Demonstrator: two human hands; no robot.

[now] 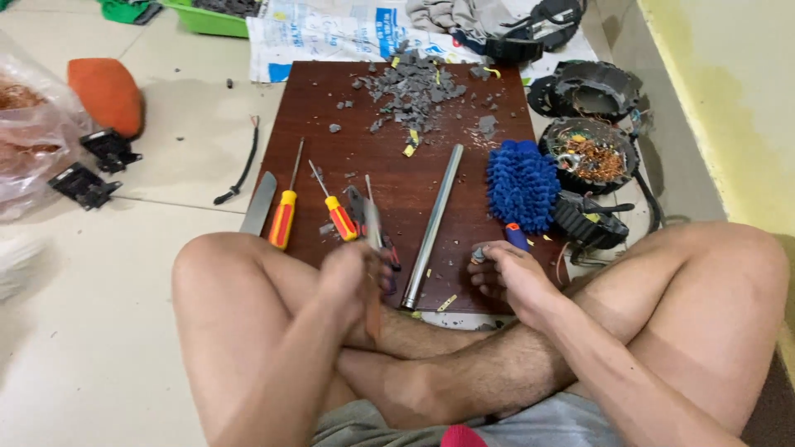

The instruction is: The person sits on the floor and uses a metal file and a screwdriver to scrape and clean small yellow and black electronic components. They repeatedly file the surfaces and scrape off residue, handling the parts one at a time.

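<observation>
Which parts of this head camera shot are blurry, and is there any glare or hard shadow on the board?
In the head view, the left hand and the tool it grips are smeared by motion blur; the right hand, the metal tube and the screwdrivers look sharp. Light is soft and even: the wooden board shows only a dull sheen, no hard shadows. Straight edges bow slightly toward the frame's sides.

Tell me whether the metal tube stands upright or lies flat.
Flat: the metal tube lies lengthwise on the brown board.
</observation>
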